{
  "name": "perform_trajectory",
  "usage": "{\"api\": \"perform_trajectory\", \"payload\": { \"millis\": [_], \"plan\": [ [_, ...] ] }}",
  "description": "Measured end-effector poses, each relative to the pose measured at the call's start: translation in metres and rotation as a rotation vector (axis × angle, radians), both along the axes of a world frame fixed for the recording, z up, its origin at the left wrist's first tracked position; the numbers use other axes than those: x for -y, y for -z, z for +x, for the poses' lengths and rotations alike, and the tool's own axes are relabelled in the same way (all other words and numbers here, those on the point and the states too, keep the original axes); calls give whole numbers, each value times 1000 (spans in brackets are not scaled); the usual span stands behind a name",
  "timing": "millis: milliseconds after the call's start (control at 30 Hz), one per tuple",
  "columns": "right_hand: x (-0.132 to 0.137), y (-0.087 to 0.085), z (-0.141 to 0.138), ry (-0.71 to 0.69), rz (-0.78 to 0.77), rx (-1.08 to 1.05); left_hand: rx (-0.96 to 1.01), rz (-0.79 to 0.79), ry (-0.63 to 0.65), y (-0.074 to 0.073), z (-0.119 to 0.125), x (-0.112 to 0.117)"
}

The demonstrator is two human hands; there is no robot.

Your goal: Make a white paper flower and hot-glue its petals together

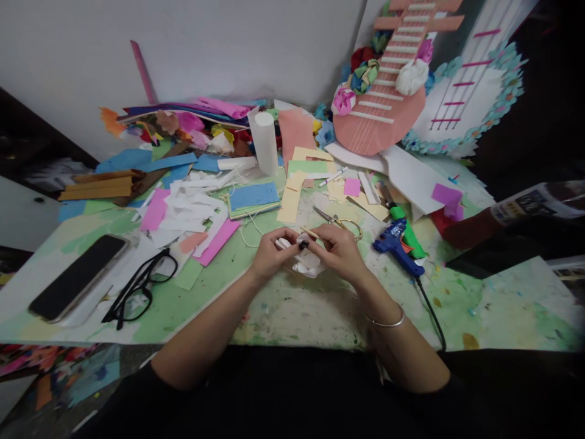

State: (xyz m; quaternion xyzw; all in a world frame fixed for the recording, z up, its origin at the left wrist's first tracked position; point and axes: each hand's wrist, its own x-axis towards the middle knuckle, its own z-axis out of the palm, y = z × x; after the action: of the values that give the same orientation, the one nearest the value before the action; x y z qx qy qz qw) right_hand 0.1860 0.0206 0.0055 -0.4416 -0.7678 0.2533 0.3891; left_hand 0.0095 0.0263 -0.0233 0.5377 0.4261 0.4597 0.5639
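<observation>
My left hand (pixel 273 251) is closed on a white paper flower (pixel 307 263) with curled petals, held just above the table. Close against it, my right hand (pixel 339 249) pinches a thin pale stick (pixel 310 232), which looks wooden, at the flower's upper edge. The thumbs meet over the paper and partly cover it. Just beyond my right hand lie scissors (pixel 351 227) with gold handles. To the right rests a blue glue gun (pixel 397 244), its cord running toward the table's front edge.
Black glasses (pixel 145 286) and a phone (pixel 80 277) lie at left, near white paper strips (pixel 194 210). A white roll (pixel 265 143) stands behind blue sheets (pixel 253 195). Paper guitars (pixel 379 125) lean at the back right. A dark bottle (pixel 512 210) is at right.
</observation>
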Motion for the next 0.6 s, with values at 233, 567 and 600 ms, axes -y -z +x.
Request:
{"api": "perform_trajectory", "payload": {
  "millis": [233, 567, 600],
  "plan": [
    [0, -5, 11, -50, -46, 153, 26, -63, 66, -1, -1, 1],
    [0, -1, 12, -49, -11, 181, -8, -45, 57, -4, -1, 0],
    [-1, 0, 12, -46, 11, 178, -2, -43, 60, -4, -1, 0]
  ]
}}
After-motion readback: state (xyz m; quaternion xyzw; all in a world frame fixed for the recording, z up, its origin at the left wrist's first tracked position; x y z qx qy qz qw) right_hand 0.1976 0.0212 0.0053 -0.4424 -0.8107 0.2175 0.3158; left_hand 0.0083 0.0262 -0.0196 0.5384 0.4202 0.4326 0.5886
